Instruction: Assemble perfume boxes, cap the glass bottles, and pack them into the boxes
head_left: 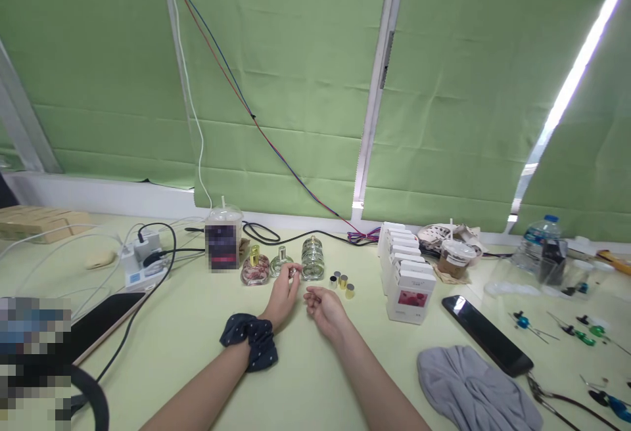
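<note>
My left hand (284, 294), with a dark dotted scrunchie (251, 340) at its wrist, reaches toward the middle glass bottle (279, 267) and covers part of it. Its fingers look loosely extended; contact with the glass cannot be made out. To the left stands a bottle with pink contents and a gold neck (255, 271). A ribbed, rounded glass bottle (312, 259) is on the right. My right hand (326, 309) hovers below it, palm inward, fingers loosely bent with nothing visible in them. Several small gold and silver caps (344, 281) stand beside the ribbed bottle.
White boxes (408, 294) stand in a row at right, near a phone (486, 334) and grey cloth (473, 385). Drink cups (456, 257), a water bottle (535, 240) and coloured wired pieces (522, 321) lie farther right. A power strip (142, 263) and cables occupy the left.
</note>
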{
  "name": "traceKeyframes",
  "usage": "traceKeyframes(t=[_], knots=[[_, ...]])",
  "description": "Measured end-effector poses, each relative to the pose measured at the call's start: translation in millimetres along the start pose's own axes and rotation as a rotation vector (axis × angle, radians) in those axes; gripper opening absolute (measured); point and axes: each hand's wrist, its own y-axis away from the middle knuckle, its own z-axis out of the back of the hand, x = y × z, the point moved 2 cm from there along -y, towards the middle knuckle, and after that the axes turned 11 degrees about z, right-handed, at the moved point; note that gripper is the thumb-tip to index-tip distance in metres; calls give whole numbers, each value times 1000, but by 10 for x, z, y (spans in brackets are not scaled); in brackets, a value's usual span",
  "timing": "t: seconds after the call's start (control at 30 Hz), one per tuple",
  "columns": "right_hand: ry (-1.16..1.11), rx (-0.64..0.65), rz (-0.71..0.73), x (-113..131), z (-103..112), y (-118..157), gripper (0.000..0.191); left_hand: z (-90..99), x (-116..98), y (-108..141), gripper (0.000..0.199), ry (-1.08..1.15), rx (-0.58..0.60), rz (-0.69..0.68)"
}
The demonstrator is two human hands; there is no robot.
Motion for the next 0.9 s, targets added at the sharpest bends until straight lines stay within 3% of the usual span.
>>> traceKeyframes(t=[0.1, 0.27, 0.5, 0.8, 0.9], knots=[[57, -36, -83, 8, 29, -13, 5, -25, 61, -69, 21, -34, -30, -27], [152, -28, -60, 31, 33, -5, 17, -103, 118, -153, 25, -122, -43, -45], [289, 149, 77, 32, 83, -17, 44, -193, 198, -266, 33, -249, -59, -37], [277, 91, 157, 60, 135, -94, 49, -198, 201, -259, 29, -325, -11, -24], [293, 62, 223, 76, 124, -85, 42, -197, 199, -250, 28, -319, 16, -16]])
